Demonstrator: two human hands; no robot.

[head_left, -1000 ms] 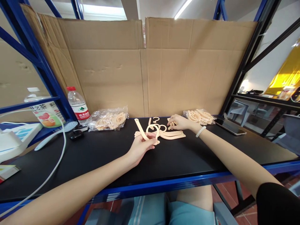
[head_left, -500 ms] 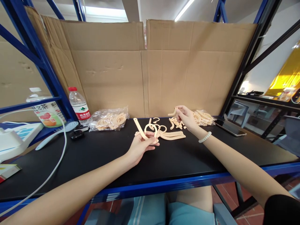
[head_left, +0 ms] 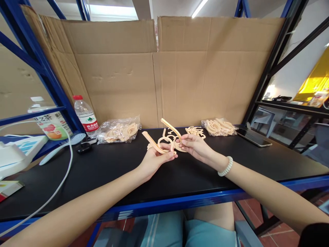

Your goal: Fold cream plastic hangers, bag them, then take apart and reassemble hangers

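Observation:
My left hand [head_left: 153,162] is closed on a long, flat, curved beige plastic strip [head_left: 151,140], which slants up to the left out of the fingers. Close beside it, my right hand [head_left: 197,147] pinches a slimmer beige plastic strip [head_left: 170,127] near its lower end, the free end pointing up and left. The two strips are apart. Behind the hands lie loose beige pieces [head_left: 164,140], some curved like hooks or rings, partly covered by my fingers. Farther back is a small heap of thin beige pieces [head_left: 195,131].
Clear bags of beige parts stand at back left [head_left: 120,130] and back right [head_left: 219,127]. A phone [head_left: 253,137] lies to the right. On the left are a red-capped bottle [head_left: 86,115], a white cable [head_left: 64,178] and a power strip [head_left: 25,147]. A cardboard wall [head_left: 115,75] closes the back.
My right hand has moved left and toward me from the heap, bringing a strip beside my left hand. The left hand keeps its strip, slightly turned.

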